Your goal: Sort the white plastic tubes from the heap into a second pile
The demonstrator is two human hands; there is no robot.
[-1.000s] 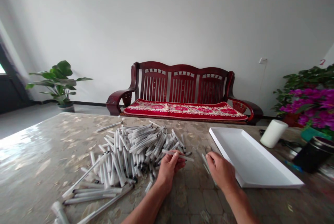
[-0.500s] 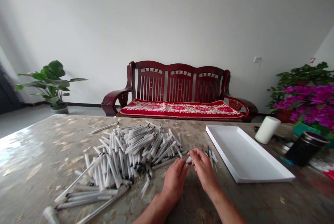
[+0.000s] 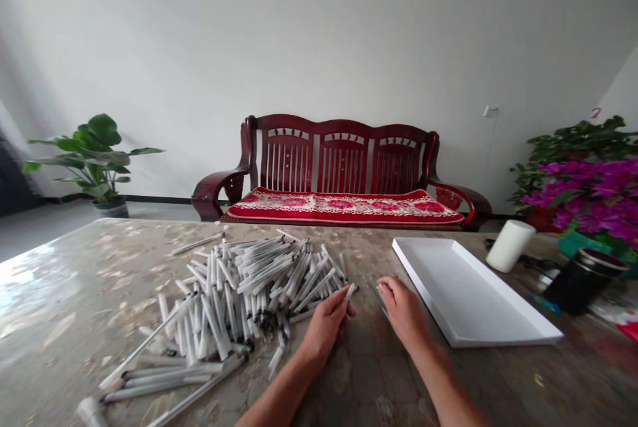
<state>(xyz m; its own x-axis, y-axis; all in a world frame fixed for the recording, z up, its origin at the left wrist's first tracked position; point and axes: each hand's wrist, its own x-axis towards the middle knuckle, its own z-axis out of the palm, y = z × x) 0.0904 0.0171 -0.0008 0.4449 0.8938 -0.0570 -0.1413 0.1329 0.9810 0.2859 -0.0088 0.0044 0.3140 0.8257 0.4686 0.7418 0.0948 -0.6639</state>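
My left hand [image 3: 326, 324] is closed around a short whitish pen barrel [image 3: 350, 293], its end pointing up past the fingertips. To the right, my right hand [image 3: 401, 307] is low over the table with its fingers curled together. Thin dark sticks [image 3: 375, 295] lie beside its fingertips; whether the fingers grip one is hidden. Left of both hands spreads a large heap of whitish pen barrels [image 3: 269, 267], many with black ends. Several longer whitish tubes [image 3: 169, 377] lie at the near left of the heap.
A shallow white tray [image 3: 473, 291] lies right of my hands. Beyond it stand a white cylinder [image 3: 511, 246], a black cup [image 3: 583, 281] and purple flowers [image 3: 593, 191]. A wooden bench [image 3: 343, 161] stands behind the patterned table [image 3: 64, 321]; a potted plant [image 3: 97, 155] is at left.
My hands have moved apart. The left drew slightly left with the pen barrel in it; the right shifted right, over where the thin sticks lay.
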